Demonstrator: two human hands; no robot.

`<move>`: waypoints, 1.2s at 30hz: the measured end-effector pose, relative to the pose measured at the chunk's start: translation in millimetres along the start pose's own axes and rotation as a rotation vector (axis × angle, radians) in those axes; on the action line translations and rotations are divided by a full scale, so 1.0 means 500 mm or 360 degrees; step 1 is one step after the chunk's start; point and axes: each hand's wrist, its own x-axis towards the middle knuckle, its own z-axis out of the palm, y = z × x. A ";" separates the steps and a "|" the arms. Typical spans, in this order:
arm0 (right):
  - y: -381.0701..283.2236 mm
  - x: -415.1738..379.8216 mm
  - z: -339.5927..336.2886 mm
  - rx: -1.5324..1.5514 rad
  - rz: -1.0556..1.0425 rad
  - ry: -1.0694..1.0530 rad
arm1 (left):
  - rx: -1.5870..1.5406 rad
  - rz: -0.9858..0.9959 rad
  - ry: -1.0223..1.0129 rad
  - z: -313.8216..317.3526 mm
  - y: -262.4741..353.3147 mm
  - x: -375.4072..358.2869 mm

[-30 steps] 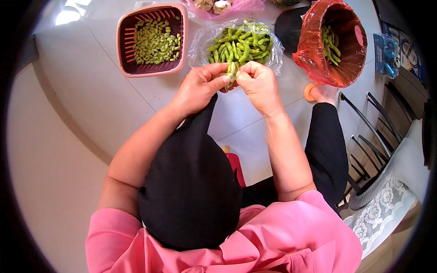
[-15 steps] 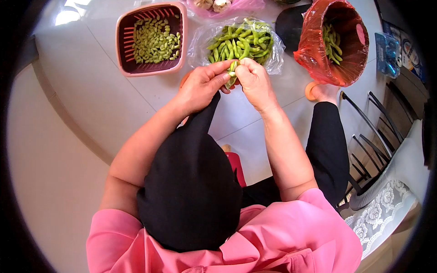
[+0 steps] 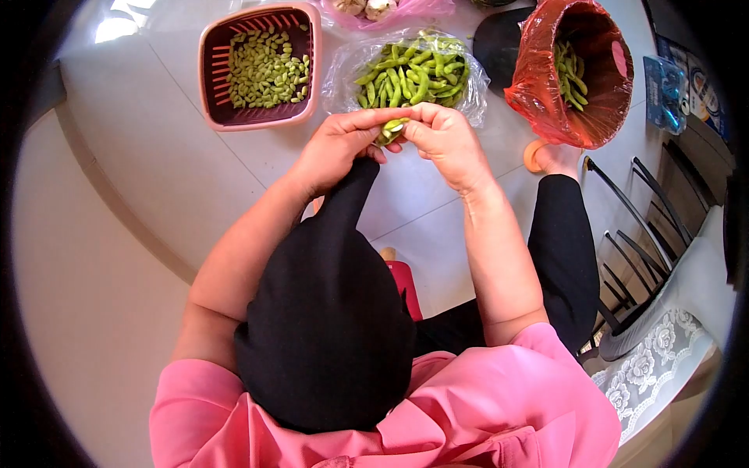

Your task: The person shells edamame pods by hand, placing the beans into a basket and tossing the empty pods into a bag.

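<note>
Between my two hands is a green soybean pod [image 3: 391,131], split partly open with pale beans showing. My left hand [image 3: 340,147] pinches its left side, fingers curled beneath. My right hand [image 3: 446,143] grips the right end between thumb and fingers. Just beyond the hands lies a clear plastic bag [image 3: 340,86] full of unshelled pods [image 3: 409,76]. To the left stands a pink basket [image 3: 313,47] holding shelled beans [image 3: 269,70]. On the right is a bin lined with a red bag [image 3: 530,86], with pod shells [image 3: 568,74] inside.
A pink bag with garlic bulbs [image 3: 380,8] lies at the far edge. Right of the bin rests a blue plastic package [image 3: 665,93]. Dark metal chair legs [image 3: 636,210] stand at the right. My foot [image 3: 555,158] is just below the bin. Tiled floor [image 3: 203,168] spreads around.
My right hand has shifted slightly right, and its wrist has turned. The pod has tilted and moved slightly lower and left, while both hands stay on it.
</note>
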 end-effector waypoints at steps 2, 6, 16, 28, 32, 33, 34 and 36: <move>0.034 0.010 0.002 -0.0150 -0.0119 0.0089 | -0.0383 -0.0138 -0.0112 -0.016 -0.008 0.002; 0.032 0.008 0.020 -0.1001 -0.0377 0.0439 | -0.0598 -0.0146 0.0054 0.000 0.008 0.007; 0.030 -0.004 0.092 -0.1523 -0.1076 0.0706 | -0.0709 0.0018 0.0156 -0.004 0.001 0.022; 0.026 0.000 0.054 -0.0262 -0.0289 0.0495 | -0.0764 -0.0091 0.0064 -0.017 -0.035 0.027; 0.019 -0.009 0.043 -0.0019 -0.0107 0.0471 | -0.0492 -0.0151 0.0153 -0.008 -0.017 0.018; 0.024 -0.009 0.045 -0.0096 -0.0178 0.0468 | -0.0533 -0.0146 0.0128 -0.010 -0.022 0.019; 0.029 -0.010 0.045 -0.0174 -0.0248 0.0465 | -0.0574 -0.0142 0.0102 -0.011 -0.025 0.020; 0.038 -0.011 0.047 -0.0125 -0.0306 0.0476 | -0.0598 -0.0153 0.0049 -0.013 -0.026 0.021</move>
